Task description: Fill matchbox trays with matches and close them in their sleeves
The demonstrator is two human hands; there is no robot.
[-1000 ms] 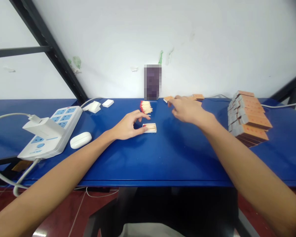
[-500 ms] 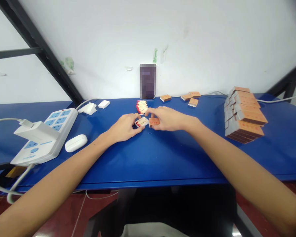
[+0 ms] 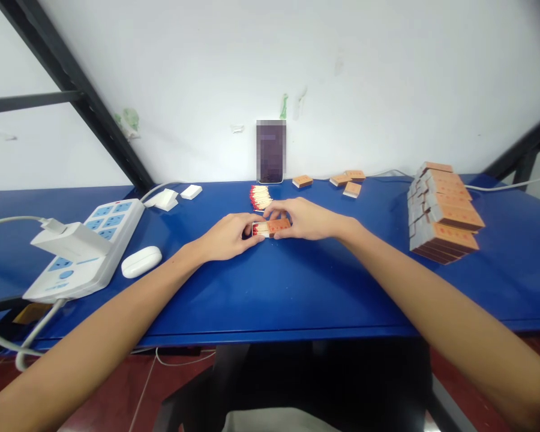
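Note:
My left hand (image 3: 234, 236) is closed around the outer end of a small white matchbox tray (image 3: 261, 230) with red-tipped matches in it. My right hand (image 3: 299, 218) grips the orange matchbox sleeve (image 3: 279, 227) between thumb and fingers. The tray's right end sits inside the sleeve, while its left part stays uncovered with the match heads showing. Just behind my hands a pile of loose matches (image 3: 260, 197) lies on the blue table (image 3: 252, 288), red heads to the left.
A stack of matchboxes (image 3: 450, 210) stands at the right, and several single matchboxes (image 3: 302, 181) lie along the wall. A phone (image 3: 271, 153) leans there too. To the left are a power strip (image 3: 117, 225), a white case (image 3: 141, 262) and white trays (image 3: 191, 191).
The tray and sleeve were apart, with the tray tilted; now they are in line and the tray's end is inside the sleeve. The view has shifted slightly.

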